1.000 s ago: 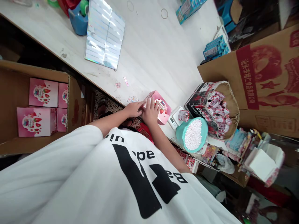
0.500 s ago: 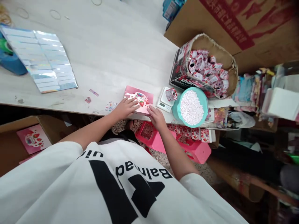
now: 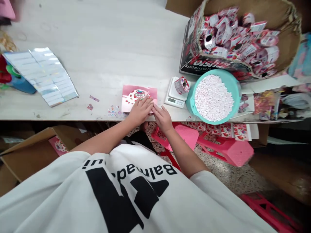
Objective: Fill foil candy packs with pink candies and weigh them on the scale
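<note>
A pink strawberry-printed box (image 3: 128, 98) lies flat at the table's front edge. My left hand (image 3: 141, 110) rests on its right front part, fingers stretched out over the printed lid. At the box's front right corner is my right hand (image 3: 162, 118), its fingers extended and touching the edge, close to my left fingertips. To the right stands a small white digital scale (image 3: 175, 101) carrying a printed roll-shaped pack (image 3: 182, 85). Beside it a turquoise tub (image 3: 191, 105) is full of small white pellets (image 3: 213, 97).
Behind the tub, a cut-open carton (image 3: 194, 55) holds many printed ring-shaped packs (image 3: 223, 32). Sticker sheets (image 3: 48, 74) stand tilted at the left. Sticker scraps (image 3: 115, 111) lie left of the box. Below the edge are a cardboard box (image 3: 34, 152) and pink stools (image 3: 187, 136).
My left hand has slid right across the lid, nearer my right hand. The box now sits squarer to the table edge. The camera view has also shifted and turned.
</note>
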`<state>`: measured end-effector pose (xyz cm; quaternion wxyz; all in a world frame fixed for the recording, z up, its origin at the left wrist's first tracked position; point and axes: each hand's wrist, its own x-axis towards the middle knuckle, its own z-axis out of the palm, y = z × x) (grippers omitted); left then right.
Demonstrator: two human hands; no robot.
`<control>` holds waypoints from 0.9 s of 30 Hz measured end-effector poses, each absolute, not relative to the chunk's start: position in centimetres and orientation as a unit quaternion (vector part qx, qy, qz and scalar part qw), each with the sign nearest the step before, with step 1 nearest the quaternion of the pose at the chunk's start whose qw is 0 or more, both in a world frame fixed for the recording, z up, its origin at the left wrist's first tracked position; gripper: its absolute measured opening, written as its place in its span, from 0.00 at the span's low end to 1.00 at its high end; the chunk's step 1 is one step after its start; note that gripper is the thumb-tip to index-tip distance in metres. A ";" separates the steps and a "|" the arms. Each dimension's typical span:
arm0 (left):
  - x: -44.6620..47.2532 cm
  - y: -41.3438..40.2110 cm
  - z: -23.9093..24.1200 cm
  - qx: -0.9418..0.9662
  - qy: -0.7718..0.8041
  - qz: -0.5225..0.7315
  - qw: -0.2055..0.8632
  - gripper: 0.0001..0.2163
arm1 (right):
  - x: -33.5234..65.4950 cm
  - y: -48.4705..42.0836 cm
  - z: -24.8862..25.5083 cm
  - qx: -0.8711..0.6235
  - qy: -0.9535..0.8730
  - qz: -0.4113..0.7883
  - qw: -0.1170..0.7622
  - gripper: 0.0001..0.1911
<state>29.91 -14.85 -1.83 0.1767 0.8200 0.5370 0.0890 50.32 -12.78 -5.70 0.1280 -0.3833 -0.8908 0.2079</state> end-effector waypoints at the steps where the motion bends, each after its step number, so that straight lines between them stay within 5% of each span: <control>1: 30.4 -14.5 -1.9 0.824 0.532 0.085 0.178 0.25 | 50.4 -12.6 -5.8 -0.378 -0.892 0.214 0.126 0.21; 27: 31.6 -16.8 -4.8 0.822 0.558 0.034 0.107 0.31 | 54.1 -9.3 -9.3 -0.249 -0.904 0.313 0.150 0.19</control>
